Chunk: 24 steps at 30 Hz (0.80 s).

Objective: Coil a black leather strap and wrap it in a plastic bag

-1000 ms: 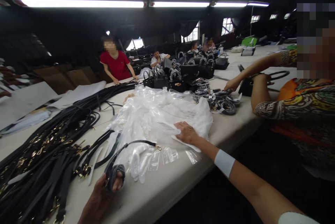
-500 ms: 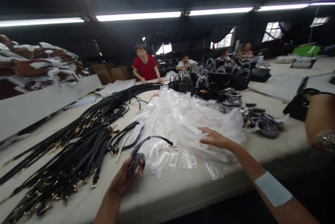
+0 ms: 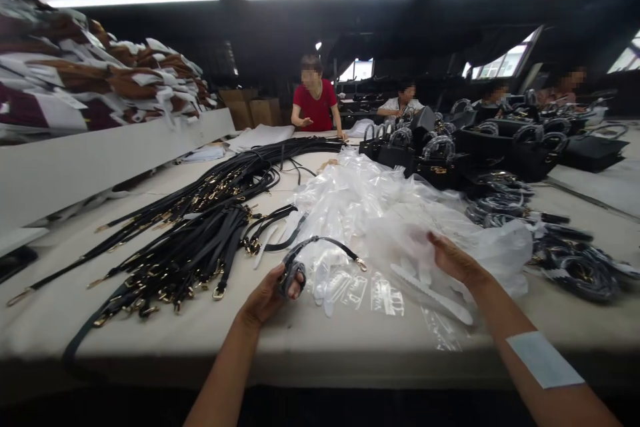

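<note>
Right hand (image 3: 453, 259) has lifted off the flat bag pile and now pinches one clear plastic bag (image 3: 400, 240) from the heap, w/ fingers closed on it. Left hand (image 3: 267, 294) still grips the rolled black strap (image 3: 293, 274) near the table's (image 3: 200, 334) front edge; its loose end arcs over the bags, so bagging looks close.

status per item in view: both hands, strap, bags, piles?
left hand: closed on coiled strap.
coiled strap: partly rolled, free end with gold clasp arching out.
right hand: fingers in the plastic bags.
plastic bags: loose heap, crumpled.
black straps: unrolled, piled on table.
rolled straps: coiled, bagged, heaped.
handbags: upright, handles wrapped.
</note>
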Motion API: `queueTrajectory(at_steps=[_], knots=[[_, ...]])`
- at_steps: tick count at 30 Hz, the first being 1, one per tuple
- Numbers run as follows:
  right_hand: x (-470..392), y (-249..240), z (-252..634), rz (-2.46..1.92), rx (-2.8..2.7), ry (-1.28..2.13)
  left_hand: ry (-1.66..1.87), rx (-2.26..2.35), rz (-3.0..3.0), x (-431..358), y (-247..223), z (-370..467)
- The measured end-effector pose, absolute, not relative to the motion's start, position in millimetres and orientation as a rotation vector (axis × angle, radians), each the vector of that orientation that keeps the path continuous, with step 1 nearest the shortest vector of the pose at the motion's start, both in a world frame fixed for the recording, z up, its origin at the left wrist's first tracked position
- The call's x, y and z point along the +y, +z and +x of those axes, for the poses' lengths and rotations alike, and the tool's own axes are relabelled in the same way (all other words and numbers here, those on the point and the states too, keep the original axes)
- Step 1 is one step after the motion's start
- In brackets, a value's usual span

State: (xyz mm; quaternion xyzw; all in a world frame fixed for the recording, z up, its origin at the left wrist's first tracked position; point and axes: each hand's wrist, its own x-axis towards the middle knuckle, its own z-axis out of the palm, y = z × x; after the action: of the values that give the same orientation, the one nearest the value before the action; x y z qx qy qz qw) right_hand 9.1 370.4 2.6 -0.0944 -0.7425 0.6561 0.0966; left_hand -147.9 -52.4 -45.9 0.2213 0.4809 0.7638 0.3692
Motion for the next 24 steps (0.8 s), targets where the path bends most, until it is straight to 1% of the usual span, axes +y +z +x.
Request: queueTrajectory(at_steps=[2,4,6,10,16,18,21,24], knots=[[378,5,20,-0.105,-1.982,2.144,1.955,1.238,0.574,-54,-46,-148],[383,8,24,-0.023,-1.886,2.191,1.944,1.246,0.580,-55,-46,-150],[386,6,19,-0.176,-1.999,1.996,1.925,1.243,0.585,-56,-48,-154],[381,-10,-9,-0.613,-2.411,1.439,1.796,1.249,0.680,-57,-51,-154],[358,-35,-53,-0.687,-2.744,0.875,1.538,1.291,0.856,-53,-44,-143],[355,-33,-59,-0.714,-2.792,0.743,1.523,1.270,0.849,-52,-40,-142],[358,-18,-61,-0.718,-2.855,0.650,1.479,1.215,0.838,-51,-30,-147],[362,8,-61,-0.712,-2.805,0.573,1.298,1.206,0.901,-47,-17,-161]])
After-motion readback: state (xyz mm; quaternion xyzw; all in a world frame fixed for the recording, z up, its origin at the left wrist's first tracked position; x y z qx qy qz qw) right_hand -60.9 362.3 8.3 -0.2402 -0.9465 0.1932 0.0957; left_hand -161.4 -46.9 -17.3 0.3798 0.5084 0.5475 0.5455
